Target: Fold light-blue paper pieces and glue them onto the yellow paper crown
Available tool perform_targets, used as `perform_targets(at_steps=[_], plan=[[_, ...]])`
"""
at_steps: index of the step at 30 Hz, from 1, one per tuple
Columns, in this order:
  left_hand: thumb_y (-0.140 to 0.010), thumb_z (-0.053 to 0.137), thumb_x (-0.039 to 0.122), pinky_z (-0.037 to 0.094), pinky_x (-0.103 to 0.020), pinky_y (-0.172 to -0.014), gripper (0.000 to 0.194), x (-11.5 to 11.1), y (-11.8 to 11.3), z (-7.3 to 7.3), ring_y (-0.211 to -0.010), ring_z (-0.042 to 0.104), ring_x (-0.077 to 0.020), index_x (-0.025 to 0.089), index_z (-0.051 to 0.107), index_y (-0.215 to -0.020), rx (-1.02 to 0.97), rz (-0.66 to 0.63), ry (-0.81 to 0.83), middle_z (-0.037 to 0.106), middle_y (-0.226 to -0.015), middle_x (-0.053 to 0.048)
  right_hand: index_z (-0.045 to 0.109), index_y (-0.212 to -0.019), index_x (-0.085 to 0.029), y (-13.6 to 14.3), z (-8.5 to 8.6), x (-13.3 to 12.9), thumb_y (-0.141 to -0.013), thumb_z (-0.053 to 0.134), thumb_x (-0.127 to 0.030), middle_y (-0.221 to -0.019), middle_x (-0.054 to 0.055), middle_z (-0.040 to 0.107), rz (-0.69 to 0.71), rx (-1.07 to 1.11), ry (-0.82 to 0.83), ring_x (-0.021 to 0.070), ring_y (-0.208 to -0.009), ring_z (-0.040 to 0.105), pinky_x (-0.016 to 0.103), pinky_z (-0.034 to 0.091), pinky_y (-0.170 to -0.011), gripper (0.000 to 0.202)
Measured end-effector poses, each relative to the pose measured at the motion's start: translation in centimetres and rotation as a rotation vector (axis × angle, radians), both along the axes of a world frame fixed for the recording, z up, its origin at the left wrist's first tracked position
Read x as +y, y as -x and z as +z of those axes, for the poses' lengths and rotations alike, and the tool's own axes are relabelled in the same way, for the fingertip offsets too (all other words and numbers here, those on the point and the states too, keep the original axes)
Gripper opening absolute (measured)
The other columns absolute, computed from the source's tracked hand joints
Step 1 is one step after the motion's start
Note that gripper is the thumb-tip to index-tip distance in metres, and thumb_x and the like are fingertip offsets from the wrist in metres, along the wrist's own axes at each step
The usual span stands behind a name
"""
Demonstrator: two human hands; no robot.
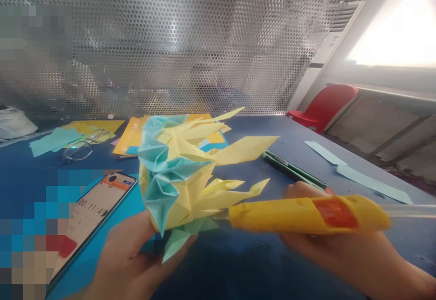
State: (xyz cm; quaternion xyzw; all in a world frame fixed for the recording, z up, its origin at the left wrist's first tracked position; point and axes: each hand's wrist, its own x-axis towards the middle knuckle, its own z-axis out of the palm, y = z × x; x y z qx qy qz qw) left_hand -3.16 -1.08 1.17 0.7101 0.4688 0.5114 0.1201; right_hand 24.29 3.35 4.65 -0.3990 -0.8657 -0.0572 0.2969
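A folded paper model [190, 182], yellow with teal star-like folds and long pointed petals, is held up over the table in my left hand [127, 254]. The thumb lies against its lower left side, and the other fingers pass underneath, partly hidden by the paper. My right hand [344, 259] is wrapped round a yellow hot glue gun [282, 213] with an orange-red panel and a clear glue stick out of its back end. The gun's metal nozzle points left and sits at the model's lower right petals; whether it touches the paper I cannot tell.
A phone [98, 220] showing a timer lies at left on a blue sheet. Behind are glasses [83, 147], teal paper sheets [56, 140] and orange sheets [129, 136]. At right lie a dark green pen-like tool [296, 170] and teal strips [371, 182]. A perforated metal panel [177, 41] closes the back.
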Motion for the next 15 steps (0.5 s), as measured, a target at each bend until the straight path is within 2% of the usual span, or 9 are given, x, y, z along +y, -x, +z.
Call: perform_targets(at_steps=[6,11,15], plan=[[-0.082,0.068,0.036,0.054,-0.008,-0.063,0.018,0.11,-0.07,-0.01,-0.069,0.074,-0.0090,0.042,0.067,-0.099,0.043,0.042,-0.032,0.077,-0.084,0.016,0.035,-0.068,-0.027,0.24,0.36,0.17,-0.079,0.051,-0.022,-0.045,-0.013,0.045,0.009,0.014,-0.021,0.0061,-0.031,0.048,0.014,0.039,-0.032,0.020],[-0.082,0.068,0.035,0.056,-0.012,-0.060,0.014,0.03,-0.20,-0.06,-0.065,0.073,-0.0120,0.039,0.069,-0.095,0.004,0.052,-0.031,0.077,-0.081,0.013,0.038,-0.065,-0.027,0.04,0.14,-0.15,-0.077,0.056,-0.026,-0.045,-0.012,0.047,0.010,0.090,0.020,0.0069,-0.030,0.047,0.016,0.037,-0.030,0.022],[-0.077,0.072,0.030,0.054,-0.010,-0.059,0.018,0.04,-0.36,0.18,-0.063,0.073,-0.0107,0.041,0.072,-0.092,-0.070,0.049,0.009,0.077,-0.078,0.015,0.044,-0.066,-0.027,-0.26,0.00,-0.31,-0.080,0.056,-0.034,-0.047,-0.010,0.052,-0.110,0.139,0.072,0.0098,-0.033,0.050,0.021,0.040,-0.034,0.020]])
